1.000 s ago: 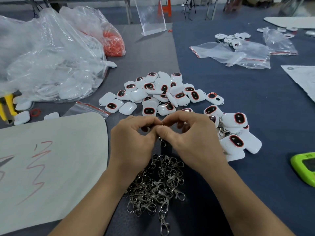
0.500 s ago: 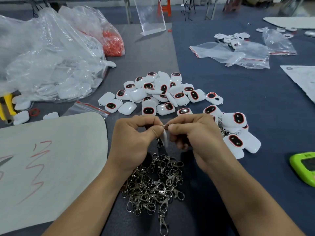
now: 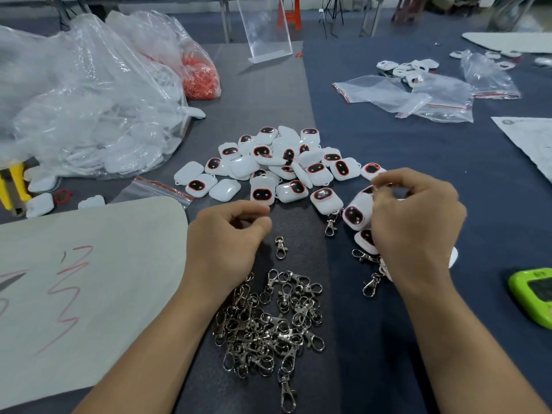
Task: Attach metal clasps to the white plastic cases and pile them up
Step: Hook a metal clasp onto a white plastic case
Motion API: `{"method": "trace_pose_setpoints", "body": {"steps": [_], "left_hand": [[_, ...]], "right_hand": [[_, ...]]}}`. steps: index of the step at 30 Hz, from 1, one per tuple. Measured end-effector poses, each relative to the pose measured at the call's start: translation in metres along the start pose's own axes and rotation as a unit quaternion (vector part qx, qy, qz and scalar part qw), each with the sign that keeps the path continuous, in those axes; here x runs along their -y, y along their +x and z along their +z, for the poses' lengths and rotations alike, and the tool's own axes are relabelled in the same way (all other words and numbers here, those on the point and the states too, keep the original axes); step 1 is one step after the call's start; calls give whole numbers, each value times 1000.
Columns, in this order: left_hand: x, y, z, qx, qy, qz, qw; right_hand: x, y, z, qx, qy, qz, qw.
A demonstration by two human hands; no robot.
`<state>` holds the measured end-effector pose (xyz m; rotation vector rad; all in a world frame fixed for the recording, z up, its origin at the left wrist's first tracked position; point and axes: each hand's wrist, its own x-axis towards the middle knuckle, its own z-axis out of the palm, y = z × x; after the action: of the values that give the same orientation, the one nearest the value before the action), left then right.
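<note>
Left hand (image 3: 227,237) is hovering low over the table (image 3: 373,144), just at 6 o'clock of the loose pile of white cases (image 3: 286,165). Knuckles are facing up and the forearm is entering the frame from 7 o'clock. Its fingers are curling loosely, the thumb tip sitting just under the index tip with a narrow gap. Nothing is showing between them. A single clasp (image 3: 280,248) is lying flat just at 4 o'clock of that thumb, not touching it.

Right hand (image 3: 415,222) is hanging over the clasped cases (image 3: 354,215), at 3 o'clock of frame centre. The back of the hand is facing up, and the forearm is entering from 5 o'clock. Its fingertips are bunching toward 10 o'clock and are blurred. Cannot tell whether they are gripping a case or only touching the pile. A few hooks are trailing out from under the palm toward 7 o'clock.

Heap of metal clasps (image 3: 268,324) is sitting between the two forearms, at 6 o'clock. Clear bags (image 3: 89,100) of white parts are slumping at 10 o'clock. A green device (image 3: 534,297) is lying at the 4 o'clock edge.
</note>
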<state>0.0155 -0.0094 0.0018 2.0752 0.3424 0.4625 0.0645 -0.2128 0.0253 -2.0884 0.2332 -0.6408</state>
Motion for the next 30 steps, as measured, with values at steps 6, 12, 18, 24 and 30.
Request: {"method": "trace_pose_setpoints", "body": {"steps": [6, 12, 18, 24, 30], "left_hand": [[-5, -5, -3, 118, 177, 82, 974], [-4, -4, -4, 136, 90, 68, 984], [-1, -4, -1, 84, 22, 37, 996], [-9, -6, -9, 26, 148, 80, 985], [-20, -5, -23, 295, 188, 120, 929]], "right_hand": [[1, -13, 14, 102, -58, -131, 984], [7, -28, 42, 329, -86, -182, 923], [-4, -30, 49, 316, -249, -264, 876], [2, -24, 44, 218, -230, -183, 931], [0, -20, 42, 309, -248, -243, 886]]}}
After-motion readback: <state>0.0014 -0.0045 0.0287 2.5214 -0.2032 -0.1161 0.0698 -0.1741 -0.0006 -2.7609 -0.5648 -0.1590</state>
